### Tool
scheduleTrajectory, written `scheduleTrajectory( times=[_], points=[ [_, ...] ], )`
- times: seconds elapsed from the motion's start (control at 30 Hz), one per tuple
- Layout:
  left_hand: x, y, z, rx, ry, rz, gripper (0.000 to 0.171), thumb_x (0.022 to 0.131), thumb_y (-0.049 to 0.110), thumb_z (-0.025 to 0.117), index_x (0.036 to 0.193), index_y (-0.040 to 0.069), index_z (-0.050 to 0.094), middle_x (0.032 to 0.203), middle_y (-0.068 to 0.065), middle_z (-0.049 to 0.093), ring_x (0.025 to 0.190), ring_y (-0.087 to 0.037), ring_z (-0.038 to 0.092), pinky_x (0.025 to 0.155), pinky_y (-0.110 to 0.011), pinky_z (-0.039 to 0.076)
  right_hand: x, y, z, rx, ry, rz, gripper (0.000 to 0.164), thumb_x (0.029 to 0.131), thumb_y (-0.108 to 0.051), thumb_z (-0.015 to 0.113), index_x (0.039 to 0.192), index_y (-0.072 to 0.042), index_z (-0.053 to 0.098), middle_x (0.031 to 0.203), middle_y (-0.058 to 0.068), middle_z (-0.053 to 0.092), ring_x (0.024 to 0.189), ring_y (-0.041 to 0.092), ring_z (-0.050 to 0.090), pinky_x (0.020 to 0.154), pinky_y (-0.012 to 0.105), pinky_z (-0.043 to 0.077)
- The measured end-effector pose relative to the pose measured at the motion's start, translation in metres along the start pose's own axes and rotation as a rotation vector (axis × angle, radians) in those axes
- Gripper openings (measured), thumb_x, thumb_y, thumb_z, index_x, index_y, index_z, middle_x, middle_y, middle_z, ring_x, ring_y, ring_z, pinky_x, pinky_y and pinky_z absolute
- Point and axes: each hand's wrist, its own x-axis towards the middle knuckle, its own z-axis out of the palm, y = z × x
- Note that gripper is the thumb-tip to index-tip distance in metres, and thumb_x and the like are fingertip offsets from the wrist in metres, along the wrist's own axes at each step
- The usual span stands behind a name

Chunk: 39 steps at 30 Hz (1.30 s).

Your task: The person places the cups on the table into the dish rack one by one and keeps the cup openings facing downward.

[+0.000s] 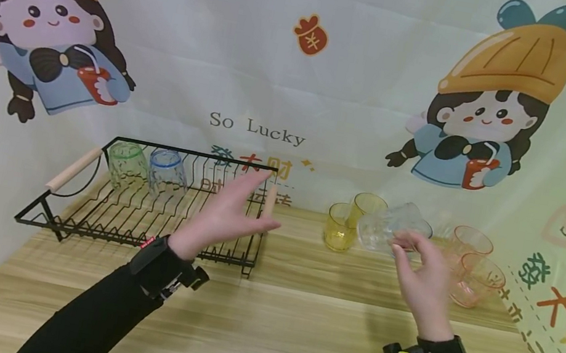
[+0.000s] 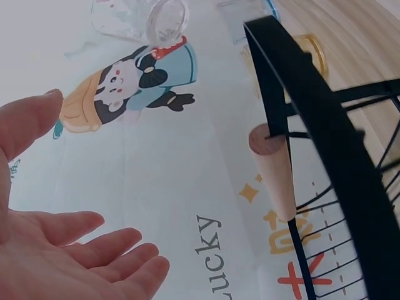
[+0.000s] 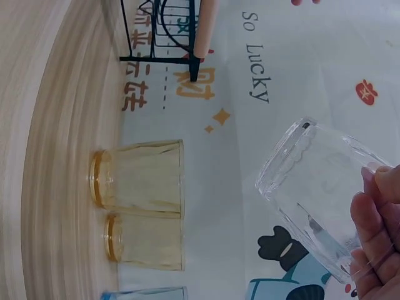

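Note:
A clear glass (image 1: pixel 377 230) (image 3: pixel 312 187), tilted and off the table, is held by its edge between the thumb and fingers of my right hand (image 1: pixel 425 284) (image 3: pixel 378 231). My left hand (image 1: pixel 217 215) (image 2: pixel 81 256) is above the right end of a black wire dish rack (image 1: pixel 166 238), thumb and fingers spread, holding nothing. In the rack's back left part stand a green glass (image 1: pixel 127 168) and a blue glass (image 1: pixel 166 174), side by side. The rack's wooden handle (image 2: pixel 275 178) shows near the left hand in the left wrist view.
Two yellow glasses (image 1: pixel 340 228) (image 3: pixel 140 178) stand by the back wall. A blue-rimmed glass (image 1: pixel 426 228) is partly hidden behind the clear one. Two pinkish-orange glasses (image 1: pixel 477 284) stand at the right. A printed cloth (image 1: pixel 349 119) hangs behind the wooden table (image 1: pixel 301 336).

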Motion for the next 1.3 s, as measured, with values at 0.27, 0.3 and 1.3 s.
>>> scheduleTrajectory(
  times=[0.27, 0.3, 1.3],
  points=[
    [0.0, 0.005, 0.009, -0.029, 0.039, 0.029, 0.091, 0.079, 0.039, 0.074, 0.15, 0.01, 0.025, 0.154, -0.011, 0.028, 0.141, -0.029, 0.027, 0.117, -0.047, 0.022, 0.001, -0.005, 0.005, 0.054, 0.03, -0.008, 0.02, 0.084, 0.005, 0.066, 0.103, 0.001, 0.066, 0.089, 0.013, 0.069, 0.087, -0.003, 0.052, 0.08, 0.021, 0.042],
    [-0.001, 0.006, 0.01, -0.033, 0.042, 0.031, 0.091, 0.079, 0.04, 0.074, 0.15, 0.01, 0.025, 0.154, -0.01, 0.028, 0.141, -0.029, 0.027, 0.118, -0.047, 0.021, 0.001, -0.006, 0.006, 0.059, 0.035, -0.013, 0.02, 0.084, 0.005, 0.066, 0.103, 0.001, 0.066, 0.089, 0.013, 0.069, 0.088, -0.003, 0.052, 0.08, 0.021, 0.042],
    [-0.001, 0.02, 0.034, -0.169, 0.068, 0.06, 0.087, 0.078, 0.037, 0.075, 0.148, 0.009, 0.03, 0.152, -0.007, 0.032, 0.14, -0.027, 0.03, 0.117, -0.044, 0.023, 0.004, -0.04, 0.02, 0.254, 0.126, -0.087, 0.02, 0.083, 0.01, 0.063, 0.103, 0.005, 0.065, 0.091, 0.019, 0.067, 0.093, -0.001, 0.056, 0.09, 0.018, 0.042]
  ],
)
